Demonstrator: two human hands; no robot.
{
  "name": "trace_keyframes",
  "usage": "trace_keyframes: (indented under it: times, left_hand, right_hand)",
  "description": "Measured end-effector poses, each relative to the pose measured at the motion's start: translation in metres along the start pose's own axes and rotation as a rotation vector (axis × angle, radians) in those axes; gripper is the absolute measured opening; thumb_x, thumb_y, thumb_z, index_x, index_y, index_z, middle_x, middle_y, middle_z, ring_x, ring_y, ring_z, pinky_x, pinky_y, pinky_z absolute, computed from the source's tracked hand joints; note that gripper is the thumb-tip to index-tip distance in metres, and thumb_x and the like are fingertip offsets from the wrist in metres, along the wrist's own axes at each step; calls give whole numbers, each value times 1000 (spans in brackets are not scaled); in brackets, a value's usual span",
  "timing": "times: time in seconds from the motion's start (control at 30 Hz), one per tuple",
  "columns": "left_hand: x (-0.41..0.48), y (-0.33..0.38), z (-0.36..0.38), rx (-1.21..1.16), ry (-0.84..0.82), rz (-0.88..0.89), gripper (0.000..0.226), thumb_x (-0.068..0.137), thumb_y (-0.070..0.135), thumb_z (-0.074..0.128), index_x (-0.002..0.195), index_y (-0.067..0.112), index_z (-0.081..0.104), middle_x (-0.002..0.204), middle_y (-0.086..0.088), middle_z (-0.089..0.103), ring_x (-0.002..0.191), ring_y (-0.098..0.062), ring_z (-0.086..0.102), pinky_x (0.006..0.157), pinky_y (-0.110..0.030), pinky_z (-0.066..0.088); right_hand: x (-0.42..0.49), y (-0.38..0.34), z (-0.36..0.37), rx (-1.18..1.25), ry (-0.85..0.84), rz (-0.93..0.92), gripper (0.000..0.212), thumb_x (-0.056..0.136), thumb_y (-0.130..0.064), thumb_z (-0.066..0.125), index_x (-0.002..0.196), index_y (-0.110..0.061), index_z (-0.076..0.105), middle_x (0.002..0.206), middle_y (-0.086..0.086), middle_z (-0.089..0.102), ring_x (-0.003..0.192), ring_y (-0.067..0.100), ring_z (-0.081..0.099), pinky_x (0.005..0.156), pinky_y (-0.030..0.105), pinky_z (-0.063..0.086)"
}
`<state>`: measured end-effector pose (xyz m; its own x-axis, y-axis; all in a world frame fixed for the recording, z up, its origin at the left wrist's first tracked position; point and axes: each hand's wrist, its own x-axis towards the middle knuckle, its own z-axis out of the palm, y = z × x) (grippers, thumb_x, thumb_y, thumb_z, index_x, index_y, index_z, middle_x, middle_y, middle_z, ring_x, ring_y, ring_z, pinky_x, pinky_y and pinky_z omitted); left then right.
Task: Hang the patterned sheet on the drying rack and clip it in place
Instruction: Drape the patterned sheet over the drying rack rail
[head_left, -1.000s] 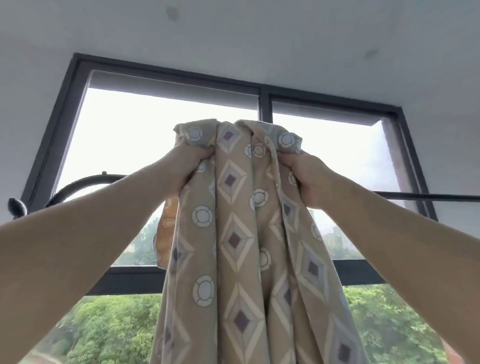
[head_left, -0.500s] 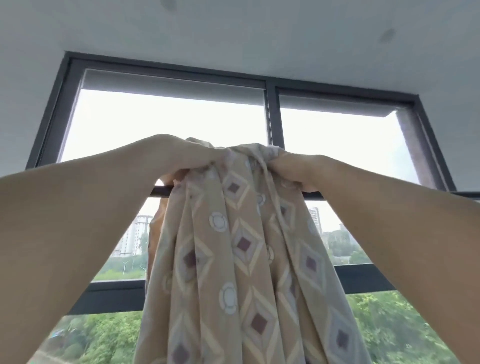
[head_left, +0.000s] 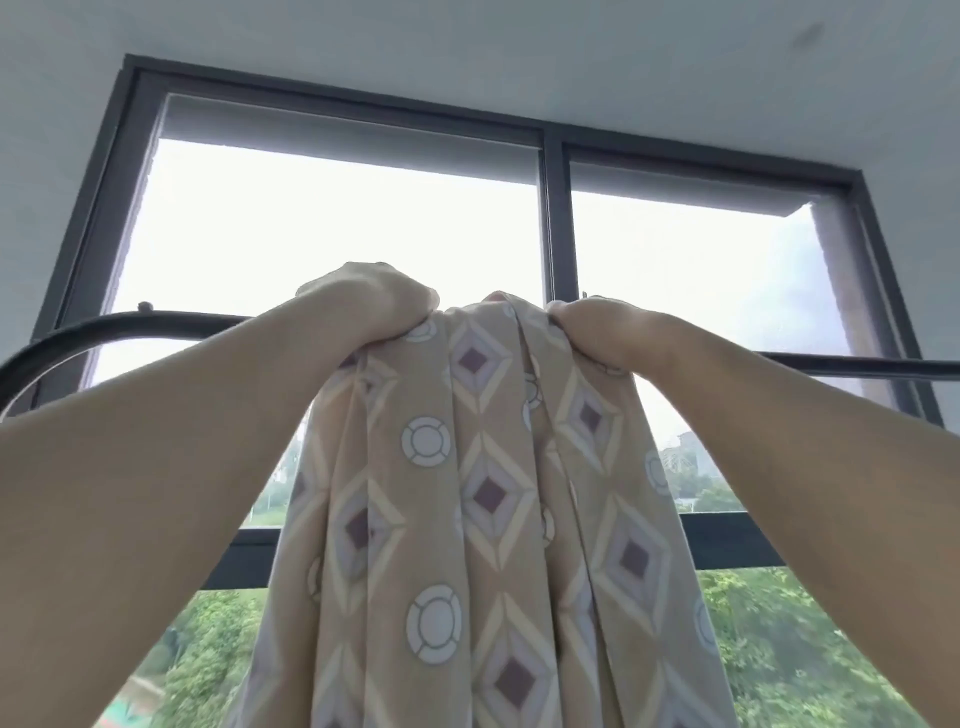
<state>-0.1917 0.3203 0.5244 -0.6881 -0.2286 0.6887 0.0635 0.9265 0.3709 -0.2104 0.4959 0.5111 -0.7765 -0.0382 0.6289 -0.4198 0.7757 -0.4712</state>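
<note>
gripping the bunched top of the tan diamond-and-ring printed sheet (head_left: 467, 493) level with the thin dark metal rack bar (head_left: 857, 366), the left hand (head_left: 374, 306) and right hand (head_left: 602, 338) look mid-drape; next it needs spreading along that bar before clipping.

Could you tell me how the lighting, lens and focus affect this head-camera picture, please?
Head view: strongly backlit, the sky in the window is blown out white. Head view: the patterned sheet, left hand and right hand are evenly lit and sharp. Head view: the wide lens bows the rack bar at the left, and the trees below look soft and smeared.
</note>
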Motion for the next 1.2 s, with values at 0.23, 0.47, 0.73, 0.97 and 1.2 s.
trace_keyframes:
  times: [0.23, 0.47, 0.73, 0.97, 1.2]
  left_hand:
    - [-25, -19, 3, -85, 302, 37, 43, 89, 44, 34, 112, 12, 50, 97, -3, 61, 86, -27, 53, 70, -33, 36]
    - [-78, -48, 31, -281, 313, 229, 60, 89, 47, 44, 141, 18, 33, 134, 0, 49, 128, -22, 39, 105, -38, 29]
    - [-150, -82, 92, -965, 71, 139, 61, 74, 26, 76, 120, 28, 37, 110, 8, 58, 94, -10, 62, 78, -34, 55]
    - [-171, -101, 109, -960, -281, 53, 67, 59, 29, 86, 118, 24, 54, 105, 3, 70, 97, -18, 67, 86, -39, 54]
    - [-148, -82, 66, -929, -173, 105, 8, 85, 8, 65, 92, 12, 66, 88, -4, 69, 77, -17, 65, 68, -25, 56]
  right_hand:
    - [-28, 16, 18, -99, 431, -208, 23, 95, -27, 25, 109, -19, 40, 78, -3, 58, 87, 28, 51, 89, 37, 26]
    - [-66, 42, 52, 59, 515, -291, 40, 99, -31, 31, 138, -23, 40, 139, -6, 46, 130, 18, 36, 102, 35, 33]
    - [-128, 73, 95, 747, 295, -29, 15, 89, -23, 62, 100, -22, 52, 84, -3, 64, 65, 15, 62, 55, 26, 52]
    - [-162, 100, 113, 612, -85, -10, 12, 82, -4, 66, 88, -14, 68, 88, 3, 71, 77, 15, 68, 61, 16, 52]
    - [-150, 73, 72, 640, -8, -109, 20, 93, -10, 54, 85, -20, 68, 80, -3, 70, 67, 6, 67, 62, 15, 53]
